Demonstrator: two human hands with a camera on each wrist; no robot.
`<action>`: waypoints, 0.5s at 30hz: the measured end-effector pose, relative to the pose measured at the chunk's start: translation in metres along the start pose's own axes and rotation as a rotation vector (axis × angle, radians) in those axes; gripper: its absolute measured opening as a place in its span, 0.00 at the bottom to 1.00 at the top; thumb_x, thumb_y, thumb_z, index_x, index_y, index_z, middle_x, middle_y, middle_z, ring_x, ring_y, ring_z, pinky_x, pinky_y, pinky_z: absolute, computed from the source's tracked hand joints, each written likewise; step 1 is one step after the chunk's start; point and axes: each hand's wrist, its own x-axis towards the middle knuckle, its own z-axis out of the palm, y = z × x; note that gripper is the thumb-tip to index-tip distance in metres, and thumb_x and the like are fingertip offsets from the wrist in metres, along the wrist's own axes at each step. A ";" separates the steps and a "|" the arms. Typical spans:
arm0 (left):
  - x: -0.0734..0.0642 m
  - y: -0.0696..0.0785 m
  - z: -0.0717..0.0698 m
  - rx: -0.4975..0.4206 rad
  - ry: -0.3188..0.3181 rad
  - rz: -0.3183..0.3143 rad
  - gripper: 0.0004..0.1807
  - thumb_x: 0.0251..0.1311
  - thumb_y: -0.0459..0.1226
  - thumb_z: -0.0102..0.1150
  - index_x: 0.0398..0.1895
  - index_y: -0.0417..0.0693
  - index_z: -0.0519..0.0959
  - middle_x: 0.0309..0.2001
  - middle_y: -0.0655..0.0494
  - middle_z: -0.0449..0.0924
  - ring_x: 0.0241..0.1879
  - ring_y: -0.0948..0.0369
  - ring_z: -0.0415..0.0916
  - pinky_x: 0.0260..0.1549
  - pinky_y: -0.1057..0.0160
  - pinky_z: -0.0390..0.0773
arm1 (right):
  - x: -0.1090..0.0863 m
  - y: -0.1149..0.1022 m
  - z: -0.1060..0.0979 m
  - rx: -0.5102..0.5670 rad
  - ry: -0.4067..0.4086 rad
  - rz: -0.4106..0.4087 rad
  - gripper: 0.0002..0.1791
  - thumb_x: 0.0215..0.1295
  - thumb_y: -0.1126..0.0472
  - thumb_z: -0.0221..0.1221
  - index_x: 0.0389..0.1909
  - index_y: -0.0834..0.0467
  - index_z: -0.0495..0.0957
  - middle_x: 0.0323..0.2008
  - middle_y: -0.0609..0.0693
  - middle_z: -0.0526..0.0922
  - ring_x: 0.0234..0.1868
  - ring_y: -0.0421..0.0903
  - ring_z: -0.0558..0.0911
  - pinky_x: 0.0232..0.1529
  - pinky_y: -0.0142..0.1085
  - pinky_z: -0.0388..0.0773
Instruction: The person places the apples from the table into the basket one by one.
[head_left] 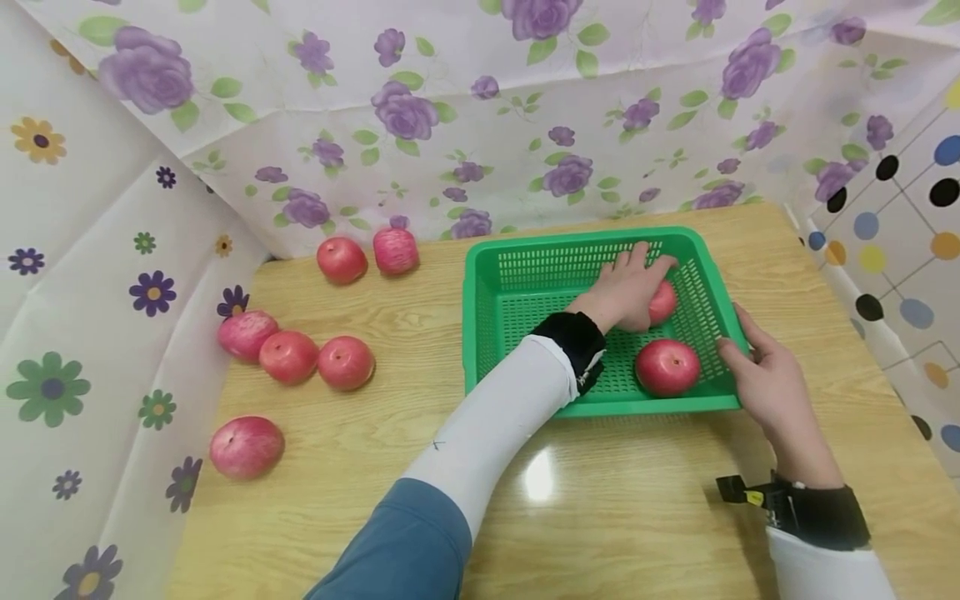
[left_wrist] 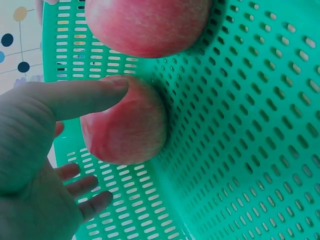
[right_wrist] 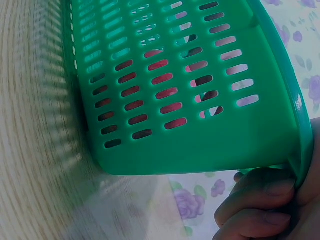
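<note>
A green perforated plastic basket (head_left: 592,408) stands on the table with two red apples inside, toward its right end. My left hand (head_left: 626,287) reaches down into it beside the farther apple (head_left: 663,303). In the left wrist view the thumb (left_wrist: 95,95) lies across that apple (left_wrist: 127,127), while the other fingers are spread and extended beside it. Closer to the front wall sits the second apple (head_left: 667,367). My right hand (head_left: 772,383) grips the basket's right rim, thumb on top; in the right wrist view its curled fingers (right_wrist: 255,200) show under the rim's corner.
Several more apples lie on the wooden table (head_left: 420,333) left of the basket: a pair near the back wall (head_left: 330,269), a row of three (head_left: 288,357), and a single apple (head_left: 247,447) nearer the front. Flowered sheeting rises behind and on the left, dotted sheeting on the right.
</note>
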 end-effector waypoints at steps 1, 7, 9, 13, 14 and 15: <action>-0.001 0.000 -0.001 0.003 0.001 0.000 0.55 0.55 0.44 0.72 0.76 0.77 0.43 0.77 0.58 0.34 0.73 0.59 0.38 0.69 0.56 0.54 | 0.000 0.000 0.000 -0.003 0.001 0.001 0.33 0.75 0.40 0.46 0.77 0.34 0.46 0.57 0.68 0.74 0.31 0.40 0.80 0.23 0.34 0.81; -0.009 -0.006 -0.005 -0.020 0.014 0.007 0.54 0.54 0.46 0.72 0.76 0.76 0.44 0.77 0.59 0.36 0.73 0.59 0.38 0.68 0.56 0.56 | 0.001 -0.002 0.002 0.000 -0.005 0.008 0.34 0.74 0.39 0.46 0.76 0.33 0.46 0.63 0.66 0.69 0.36 0.40 0.79 0.26 0.34 0.81; -0.012 -0.008 -0.007 -0.035 0.020 0.015 0.55 0.53 0.48 0.72 0.77 0.76 0.44 0.77 0.59 0.35 0.73 0.59 0.37 0.68 0.56 0.56 | 0.000 -0.003 0.002 0.007 -0.008 0.008 0.33 0.74 0.39 0.46 0.76 0.32 0.46 0.65 0.66 0.68 0.36 0.39 0.79 0.26 0.35 0.82; -0.018 -0.014 -0.011 -0.084 0.052 0.031 0.56 0.50 0.54 0.72 0.77 0.75 0.45 0.77 0.58 0.36 0.73 0.59 0.39 0.68 0.56 0.55 | 0.000 -0.003 0.002 0.005 -0.004 0.010 0.33 0.74 0.39 0.46 0.76 0.31 0.46 0.64 0.66 0.69 0.34 0.39 0.79 0.25 0.35 0.81; -0.020 -0.016 -0.012 -0.096 0.062 0.033 0.56 0.49 0.56 0.72 0.77 0.74 0.45 0.77 0.58 0.36 0.72 0.59 0.40 0.68 0.55 0.55 | 0.000 -0.003 0.002 0.002 -0.005 0.010 0.33 0.74 0.39 0.46 0.76 0.31 0.46 0.63 0.66 0.69 0.34 0.39 0.79 0.25 0.35 0.81; -0.021 -0.018 -0.013 -0.105 0.070 0.032 0.57 0.48 0.58 0.72 0.77 0.74 0.46 0.77 0.57 0.36 0.72 0.59 0.40 0.68 0.55 0.55 | 0.000 -0.003 0.002 -0.002 -0.004 0.010 0.33 0.74 0.38 0.46 0.76 0.31 0.46 0.63 0.66 0.69 0.34 0.39 0.79 0.25 0.35 0.81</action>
